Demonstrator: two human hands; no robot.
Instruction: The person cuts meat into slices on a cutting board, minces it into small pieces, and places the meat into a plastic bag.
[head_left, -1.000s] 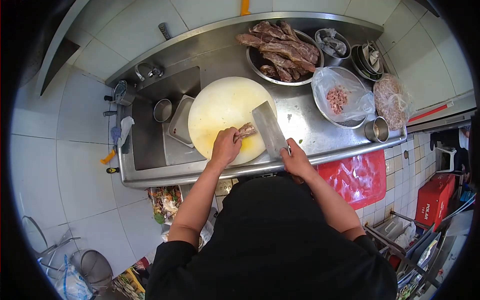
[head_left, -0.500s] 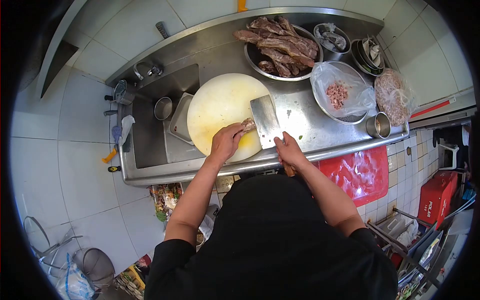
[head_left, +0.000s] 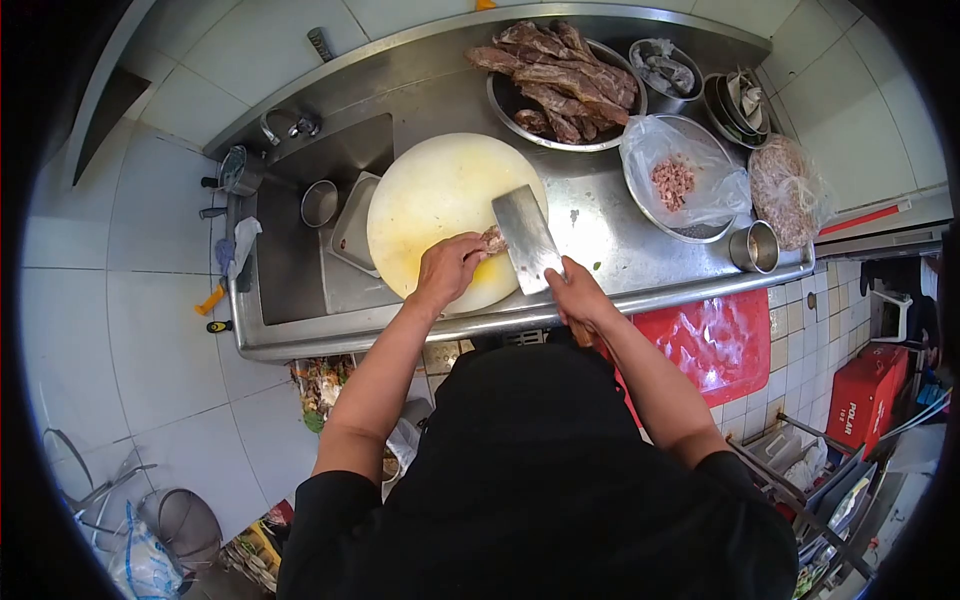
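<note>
A round white cutting board (head_left: 440, 185), yellowish in places, lies on the steel counter. My left hand (head_left: 450, 268) is closed on a small piece of meat (head_left: 492, 241) at the board's right part, with the fingertips close to the blade. The broad blade of a cleaver (head_left: 524, 235) stands against the right end of that meat, over the board's right edge. My right hand (head_left: 580, 294) grips the cleaver near the base of the blade, and its wooden handle shows below the palm. Part of the meat is hidden by my fingers and the blade.
Behind the board a steel bowl (head_left: 494, 100) holds several long strips of meat. Right of it, a bowl lined with a plastic bag (head_left: 708, 166) contains diced meat, beside a bag of minced meat (head_left: 790, 190) and a metal cup (head_left: 754, 247). The sink (head_left: 290, 260) is on the left.
The whole view has shifted slightly. Both hands stay in nearly the same place on the meat and cleaver, with the blade still at the meat's right end.
</note>
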